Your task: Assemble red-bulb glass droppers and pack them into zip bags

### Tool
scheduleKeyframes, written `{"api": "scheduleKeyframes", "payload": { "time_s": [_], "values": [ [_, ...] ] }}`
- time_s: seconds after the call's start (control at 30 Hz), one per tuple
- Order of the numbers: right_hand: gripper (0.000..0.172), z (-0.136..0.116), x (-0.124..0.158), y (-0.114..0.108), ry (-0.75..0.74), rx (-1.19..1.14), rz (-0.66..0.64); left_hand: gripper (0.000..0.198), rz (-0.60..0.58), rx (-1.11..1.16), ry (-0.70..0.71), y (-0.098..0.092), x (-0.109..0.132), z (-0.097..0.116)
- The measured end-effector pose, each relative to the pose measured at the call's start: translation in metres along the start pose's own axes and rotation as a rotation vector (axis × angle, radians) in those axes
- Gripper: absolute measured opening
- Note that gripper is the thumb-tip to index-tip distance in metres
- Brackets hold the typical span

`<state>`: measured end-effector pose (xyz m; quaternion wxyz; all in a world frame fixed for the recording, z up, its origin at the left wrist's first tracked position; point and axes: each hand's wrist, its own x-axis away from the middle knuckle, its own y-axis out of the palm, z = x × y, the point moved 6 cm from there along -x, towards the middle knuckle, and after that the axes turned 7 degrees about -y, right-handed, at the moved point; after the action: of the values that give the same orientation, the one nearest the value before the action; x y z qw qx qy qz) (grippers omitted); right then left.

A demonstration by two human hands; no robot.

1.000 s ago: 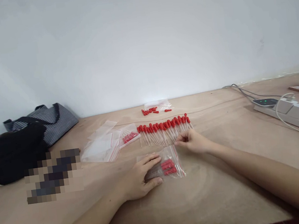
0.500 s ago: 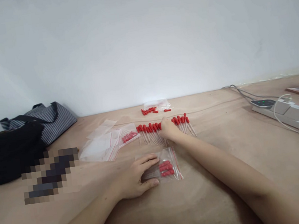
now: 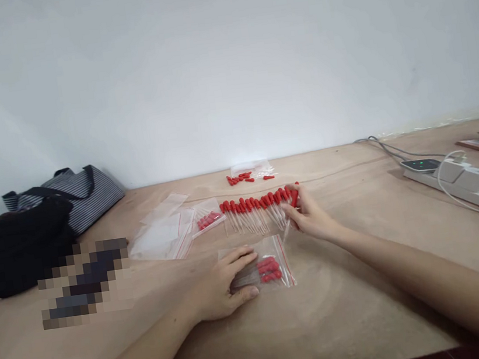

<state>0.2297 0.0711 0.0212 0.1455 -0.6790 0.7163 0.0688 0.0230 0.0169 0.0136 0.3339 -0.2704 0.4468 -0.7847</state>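
My left hand point(image 3: 231, 286) lies flat with fingers stretched over a clear zip bag point(image 3: 284, 256), pressing it to the table. Inside that bag are several droppers with red bulbs point(image 3: 269, 268). A dropper point(image 3: 294, 199) is pinched in my right hand point(image 3: 310, 217), red bulb up and clear tube slanting down towards the bag's red-striped opening. Behind the bag runs a long row of red-bulbed droppers point(image 3: 243, 208), tubes facing me. My right hand is at the right end of this row and partly hides it.
Left of the row sit a filled zip bag point(image 3: 208, 220) and several flat clear bags point(image 3: 154, 238). Loose red bulbs point(image 3: 239, 178) and thin tubes lie near the wall. A power strip point(image 3: 464, 179) with cables is at right; bags point(image 3: 19, 249) stand at left.
My right hand has moved from mid-row to the right and towards me, and a dropper now shows in its fingers. My left hand stays on the zip bag.
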Motion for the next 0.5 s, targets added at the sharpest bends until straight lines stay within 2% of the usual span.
{"api": "scheduleKeyframes", "payload": {
  "time_s": [0.1,0.27,0.37,0.5],
  "values": [
    [0.047,0.009,0.017,-0.006,-0.024,-0.022,0.048,0.054,0.006,-0.006,0.008,0.001,0.000,-0.002],
    [0.045,0.026,0.022,-0.013,0.011,-0.054,0.179,0.065,0.005,0.002,-0.065,-0.001,0.000,-0.002],
    [0.048,0.031,0.024,-0.010,0.049,-0.123,0.198,0.071,-0.016,0.000,-0.102,-0.002,0.001,-0.001],
    [0.045,0.033,0.033,0.003,0.166,-0.341,0.204,0.077,-0.023,0.017,-0.088,-0.001,0.000,0.000]
  ]
}}
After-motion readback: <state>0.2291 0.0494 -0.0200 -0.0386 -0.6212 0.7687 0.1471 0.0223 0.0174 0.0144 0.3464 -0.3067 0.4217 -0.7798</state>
